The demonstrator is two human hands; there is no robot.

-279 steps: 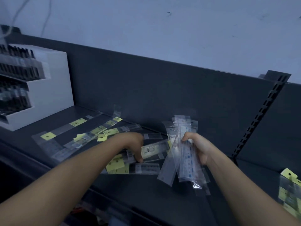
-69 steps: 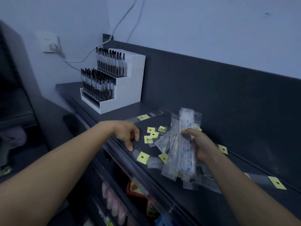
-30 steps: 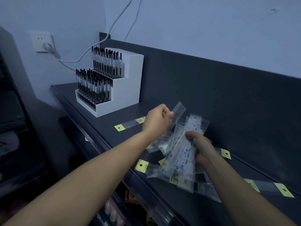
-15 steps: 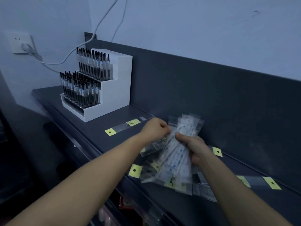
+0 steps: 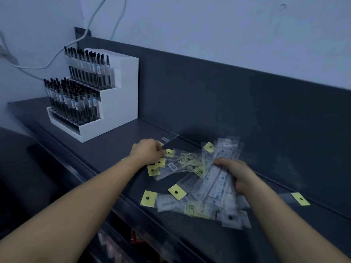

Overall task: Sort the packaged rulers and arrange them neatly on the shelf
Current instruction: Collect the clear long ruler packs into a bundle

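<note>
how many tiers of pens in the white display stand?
2: an upper tier at the back of the white display stand, a lower tier in front. Nothing seems hidden.

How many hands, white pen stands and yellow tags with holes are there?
Hands: 2 (left hand pinches a ruler pack, right hand grips a ruler bundle)
White pen stand: 1
Yellow tags with holes: 7 that show
Total: 10
</note>
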